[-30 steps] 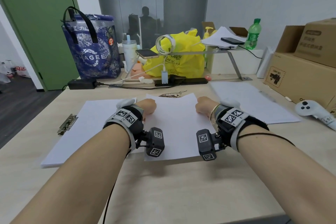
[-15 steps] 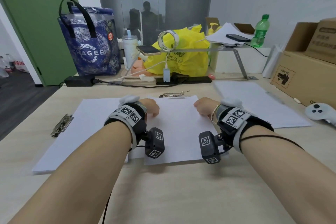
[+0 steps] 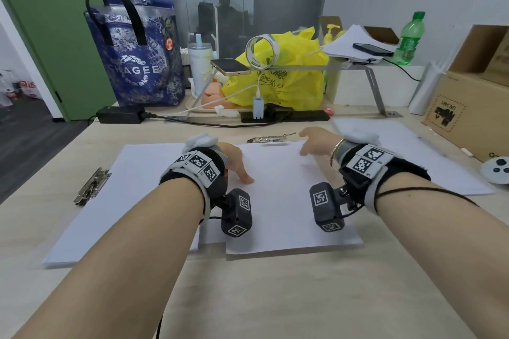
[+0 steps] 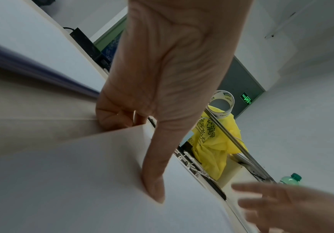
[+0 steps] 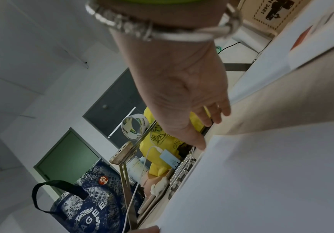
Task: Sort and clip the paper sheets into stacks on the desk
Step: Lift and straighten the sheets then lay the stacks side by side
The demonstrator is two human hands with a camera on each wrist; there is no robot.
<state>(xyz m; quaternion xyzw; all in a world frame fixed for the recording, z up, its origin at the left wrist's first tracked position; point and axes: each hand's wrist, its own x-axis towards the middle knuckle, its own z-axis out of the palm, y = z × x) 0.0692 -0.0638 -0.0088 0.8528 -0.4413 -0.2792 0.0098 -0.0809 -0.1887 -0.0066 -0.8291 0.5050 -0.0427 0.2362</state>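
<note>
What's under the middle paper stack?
The middle stack overlaps the left stack and lies on the desk. Anything else beneath is covered.

Bare forearms, no sleeves. Black wrist straps (image 3: 192, 173) carry white square-code tags and boxy black cameras (image 3: 238, 216). The right wrist wears a bracelet (image 3: 336, 150).

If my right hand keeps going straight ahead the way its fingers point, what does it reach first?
Most likely the silver metal clip lying just beyond the middle white paper stack's far edge; the right hand is open, though depth is uncertain.
</note>
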